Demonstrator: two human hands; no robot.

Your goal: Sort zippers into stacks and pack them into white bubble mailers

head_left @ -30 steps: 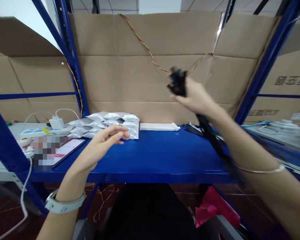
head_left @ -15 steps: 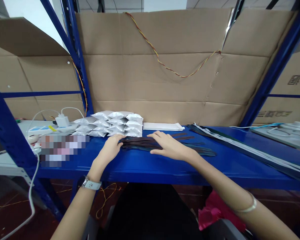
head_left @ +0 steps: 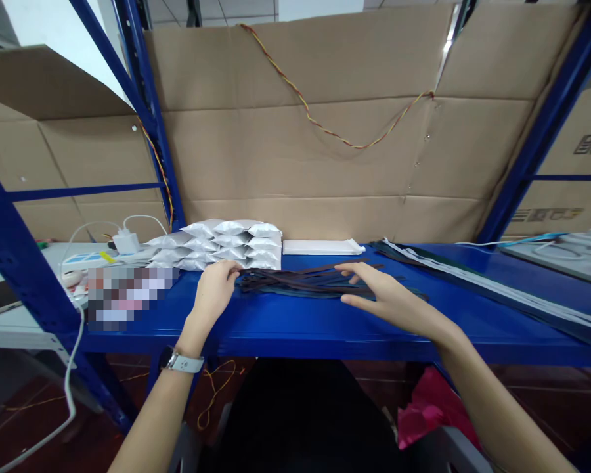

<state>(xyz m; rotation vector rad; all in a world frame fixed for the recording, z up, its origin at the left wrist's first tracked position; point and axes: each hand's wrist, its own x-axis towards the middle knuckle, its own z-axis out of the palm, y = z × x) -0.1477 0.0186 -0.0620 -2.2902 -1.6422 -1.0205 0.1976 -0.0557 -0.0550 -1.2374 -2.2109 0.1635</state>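
Observation:
A bundle of long dark strips (head_left: pixel 305 281) lies flat on the blue shelf (head_left: pixel 325 322), running left to right. My left hand (head_left: pixel 215 289) rests at the bundle's left end, fingers curled over the tips of the strips. My right hand (head_left: pixel 389 295) lies on the bundle's right part with its fingers stretched out flat over the strips. Just behind the left end sits a stack of silver foil pouches (head_left: pixel 217 244).
A flat white packet (head_left: pixel 322 247) lies behind the strips. More long dark and white strips (head_left: pixel 482 286) run along the shelf's right side. A white power strip with charger (head_left: pixel 113 248) and cables sit at the left. Cardboard (head_left: pixel 325 131) lines the back.
One second ago my right hand held the dark bundle up in the air. It now lies on the shelf, and my right hand has slid rightward along it while my left holds the left end.

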